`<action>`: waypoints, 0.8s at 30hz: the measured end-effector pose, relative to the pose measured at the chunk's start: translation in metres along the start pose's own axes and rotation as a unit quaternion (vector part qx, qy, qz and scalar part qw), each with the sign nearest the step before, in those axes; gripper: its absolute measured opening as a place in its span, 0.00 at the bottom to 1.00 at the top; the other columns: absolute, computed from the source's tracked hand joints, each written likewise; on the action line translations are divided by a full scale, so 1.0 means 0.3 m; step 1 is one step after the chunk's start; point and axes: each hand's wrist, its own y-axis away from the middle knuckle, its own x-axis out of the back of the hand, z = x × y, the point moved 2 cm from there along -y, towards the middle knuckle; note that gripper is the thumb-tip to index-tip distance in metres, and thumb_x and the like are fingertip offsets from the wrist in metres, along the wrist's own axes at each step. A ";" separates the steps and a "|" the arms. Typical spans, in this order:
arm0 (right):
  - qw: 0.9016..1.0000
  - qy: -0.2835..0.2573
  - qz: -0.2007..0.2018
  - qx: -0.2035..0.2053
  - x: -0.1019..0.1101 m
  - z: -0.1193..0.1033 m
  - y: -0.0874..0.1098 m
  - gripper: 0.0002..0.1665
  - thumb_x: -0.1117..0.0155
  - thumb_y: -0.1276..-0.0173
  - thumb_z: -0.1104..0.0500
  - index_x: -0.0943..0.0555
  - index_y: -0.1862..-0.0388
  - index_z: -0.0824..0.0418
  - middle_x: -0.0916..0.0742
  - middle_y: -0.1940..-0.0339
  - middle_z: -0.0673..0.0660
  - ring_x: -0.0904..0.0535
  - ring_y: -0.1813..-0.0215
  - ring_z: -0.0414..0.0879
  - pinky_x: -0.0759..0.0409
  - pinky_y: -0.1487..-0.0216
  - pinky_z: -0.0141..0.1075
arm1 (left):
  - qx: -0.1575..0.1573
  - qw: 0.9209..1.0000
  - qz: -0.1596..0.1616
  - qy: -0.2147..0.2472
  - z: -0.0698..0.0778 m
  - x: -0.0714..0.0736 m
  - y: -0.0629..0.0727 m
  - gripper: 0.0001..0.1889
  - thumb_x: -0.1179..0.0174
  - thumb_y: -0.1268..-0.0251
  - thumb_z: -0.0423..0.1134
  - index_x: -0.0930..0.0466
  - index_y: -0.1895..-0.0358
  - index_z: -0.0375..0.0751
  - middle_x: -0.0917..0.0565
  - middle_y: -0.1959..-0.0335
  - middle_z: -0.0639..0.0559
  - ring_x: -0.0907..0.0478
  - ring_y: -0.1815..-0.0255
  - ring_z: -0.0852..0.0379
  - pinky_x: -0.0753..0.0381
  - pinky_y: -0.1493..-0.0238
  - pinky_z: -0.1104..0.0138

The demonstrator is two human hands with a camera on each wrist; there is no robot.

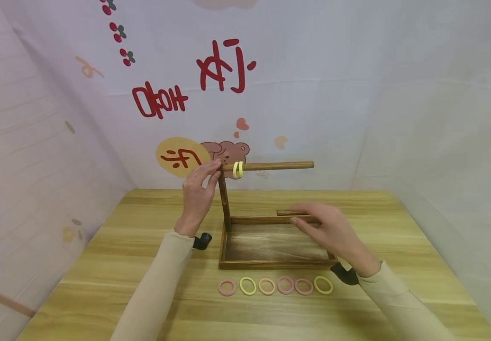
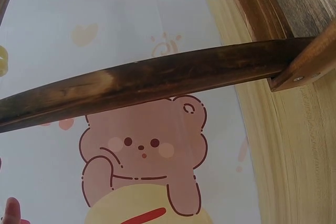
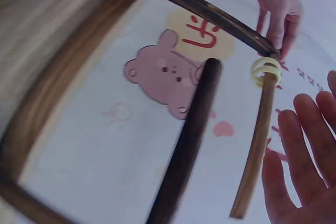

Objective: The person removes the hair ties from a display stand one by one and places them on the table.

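A brown wooden stand has a shallow tray base (image 1: 267, 265), an upright post (image 1: 224, 199) at its left and a top rod (image 1: 284, 166) pointing right. My left hand (image 1: 198, 194) pinches the corner where post and top rod meet. Two pale yellow rings (image 1: 238, 169) hang on that rod close to the corner. My right hand (image 1: 332, 227) is over the tray's right side, beside a lower rod (image 1: 286, 212) partly hidden by its fingers. In the right wrist view its fingers (image 3: 296, 150) are straight and spread, apart from the dark lower rod (image 3: 191, 124).
A row of loose rings lies before the tray: a pink ring (image 1: 227, 287) at left, a yellow ring (image 1: 323, 285) at right and several between them. The wood-grain table (image 1: 143, 284) ends at a white printed backdrop (image 1: 313, 94).
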 end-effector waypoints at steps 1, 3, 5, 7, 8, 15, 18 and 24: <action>1.000 0.001 0.008 0.009 -0.007 -0.002 -0.021 0.15 0.27 0.29 0.58 0.12 0.45 0.58 0.09 0.50 0.53 0.11 0.52 0.47 0.15 0.50 0.35 | 0.001 1.000 -0.001 0.000 0.000 0.001 -0.001 0.14 0.31 0.33 0.28 0.12 0.46 0.33 0.11 0.46 0.43 0.15 0.44 0.42 0.21 0.37 0.48; 0.999 -0.003 0.021 0.027 -0.024 -0.006 -0.062 0.16 0.29 0.27 0.55 0.13 0.45 0.60 0.09 0.49 0.54 0.12 0.48 0.51 0.17 0.44 0.37 | 0.003 1.000 -0.003 0.000 0.002 0.004 -0.003 0.14 0.31 0.33 0.29 0.12 0.46 0.34 0.12 0.46 0.43 0.15 0.44 0.43 0.21 0.37 0.49; 0.999 -0.008 0.031 0.039 -0.040 -0.011 -0.100 0.17 0.28 0.28 0.57 0.13 0.44 0.60 0.09 0.48 0.55 0.13 0.46 0.52 0.18 0.42 0.39 | 0.004 1.000 -0.005 0.001 0.005 0.007 -0.006 0.14 0.31 0.33 0.29 0.12 0.45 0.34 0.12 0.46 0.43 0.15 0.44 0.43 0.21 0.36 0.50; 0.998 -0.012 0.038 0.045 -0.056 -0.017 -0.135 0.20 0.25 0.33 0.62 0.14 0.43 0.60 0.10 0.46 0.55 0.13 0.45 0.52 0.19 0.40 0.40 | 0.004 1.000 -0.006 0.001 0.006 0.007 -0.007 0.14 0.31 0.33 0.29 0.12 0.46 0.34 0.12 0.46 0.43 0.15 0.44 0.44 0.21 0.36 0.51; 0.998 -0.011 0.040 0.046 -0.063 -0.020 -0.152 0.22 0.23 0.36 0.65 0.14 0.42 0.60 0.10 0.46 0.55 0.14 0.44 0.52 0.19 0.40 0.42 | 0.004 1.000 -0.007 0.001 0.006 0.007 -0.007 0.14 0.31 0.33 0.29 0.12 0.46 0.34 0.12 0.46 0.43 0.15 0.44 0.44 0.21 0.36 0.51; 0.996 -0.008 0.062 0.057 -0.104 -0.029 -0.261 0.24 0.22 0.39 0.68 0.14 0.43 0.63 0.10 0.46 0.58 0.14 0.43 0.53 0.17 0.42 0.49 | 0.008 1.000 -0.016 0.002 0.007 0.008 -0.004 0.14 0.31 0.33 0.29 0.12 0.46 0.34 0.12 0.46 0.43 0.15 0.43 0.44 0.21 0.36 0.53; 0.996 -0.004 0.066 0.064 -0.117 -0.024 -0.304 0.23 0.22 0.38 0.67 0.14 0.43 0.64 0.10 0.46 0.58 0.14 0.43 0.53 0.17 0.42 0.49 | 0.012 1.000 -0.020 0.002 0.004 0.008 -0.004 0.13 0.32 0.32 0.30 0.12 0.46 0.34 0.12 0.45 0.43 0.15 0.43 0.45 0.22 0.35 0.54; 0.997 0.004 0.055 0.062 -0.143 -0.004 -0.371 0.22 0.23 0.35 0.64 0.15 0.42 0.64 0.11 0.45 0.58 0.15 0.42 0.53 0.18 0.39 0.48 | 0.014 1.000 -0.026 0.001 0.005 0.020 -0.006 0.13 0.32 0.31 0.31 0.12 0.45 0.34 0.12 0.45 0.43 0.15 0.43 0.45 0.22 0.35 0.53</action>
